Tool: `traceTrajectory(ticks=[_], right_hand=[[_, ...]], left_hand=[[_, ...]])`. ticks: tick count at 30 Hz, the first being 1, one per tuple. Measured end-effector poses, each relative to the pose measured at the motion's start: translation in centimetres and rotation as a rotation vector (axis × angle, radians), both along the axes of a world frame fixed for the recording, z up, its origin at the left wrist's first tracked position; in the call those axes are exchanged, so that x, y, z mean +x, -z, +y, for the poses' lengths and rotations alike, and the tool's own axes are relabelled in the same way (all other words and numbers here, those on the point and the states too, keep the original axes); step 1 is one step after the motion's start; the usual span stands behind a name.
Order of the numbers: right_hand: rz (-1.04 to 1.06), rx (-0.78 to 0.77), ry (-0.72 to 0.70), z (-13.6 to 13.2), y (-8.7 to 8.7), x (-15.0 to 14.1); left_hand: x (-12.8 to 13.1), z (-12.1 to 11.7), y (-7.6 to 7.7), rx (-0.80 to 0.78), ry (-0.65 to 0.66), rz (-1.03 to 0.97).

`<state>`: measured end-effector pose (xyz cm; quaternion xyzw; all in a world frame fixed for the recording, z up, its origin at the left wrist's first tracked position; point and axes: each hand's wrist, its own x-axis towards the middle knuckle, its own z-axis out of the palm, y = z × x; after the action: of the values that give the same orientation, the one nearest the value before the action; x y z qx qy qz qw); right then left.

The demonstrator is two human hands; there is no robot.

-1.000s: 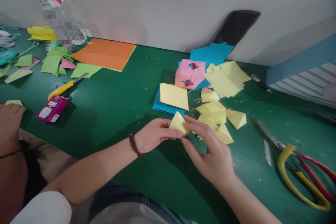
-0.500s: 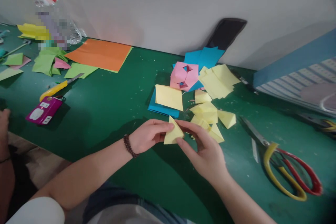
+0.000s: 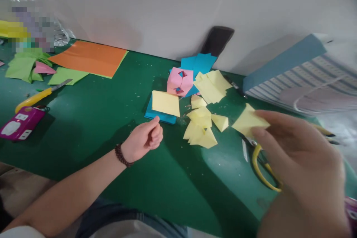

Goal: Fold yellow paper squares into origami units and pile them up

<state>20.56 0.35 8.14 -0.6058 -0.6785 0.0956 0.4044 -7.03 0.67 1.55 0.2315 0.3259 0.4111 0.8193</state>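
Note:
My right hand pinches a folded piece of yellow paper between thumb and fingers, raised over the right part of the table. My left hand is curled into a loose fist with nothing visible in it, just in front of a small stack of blue paper topped by pale yellow squares. Between the hands lies a cluster of folded yellow paper pieces. Behind them are a pink folded-paper shape, more yellow squares and blue sheets.
Scissors lie partly hidden under my right hand. A phone leans on the wall, and a striped blue-white box stands at right. Leftward are orange paper, green paper, a yellow-handled knife and a magenta device.
My right hand has carried the folded yellow paper away to the right and up. My left hand has let go of it and curled its fingers. The view has turned rightward.

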Motion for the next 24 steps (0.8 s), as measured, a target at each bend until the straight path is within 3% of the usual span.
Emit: traceTrajectory(ticks=[2, 4, 9, 15, 24], right_hand=[[-0.200, -0.139, 0.008, 0.2, -0.3, 1.8], [-0.330, -0.267, -0.133, 0.4, 0.1, 2.9], [-0.396, -0.372, -0.301, 1.0, 2.3, 2.6], [-0.454, -0.482, -0.292, 1.6, 3.4, 1.1], [-0.481, -0.465, -0.283, 1.9, 3.4, 1.1]], left_hand=[[0.1, 0.0, -0.1, 0.004, -0.027, 0.028], [0.2, 0.1, -0.1, -0.003, -0.039, 0.071], [0.3, 0.1, 0.0, -0.006, -0.049, 0.111], [0.1, 0.1, 0.0, 0.028, -0.017, 0.102], [0.2, 0.2, -0.2, 0.033, -0.054, 0.148]])
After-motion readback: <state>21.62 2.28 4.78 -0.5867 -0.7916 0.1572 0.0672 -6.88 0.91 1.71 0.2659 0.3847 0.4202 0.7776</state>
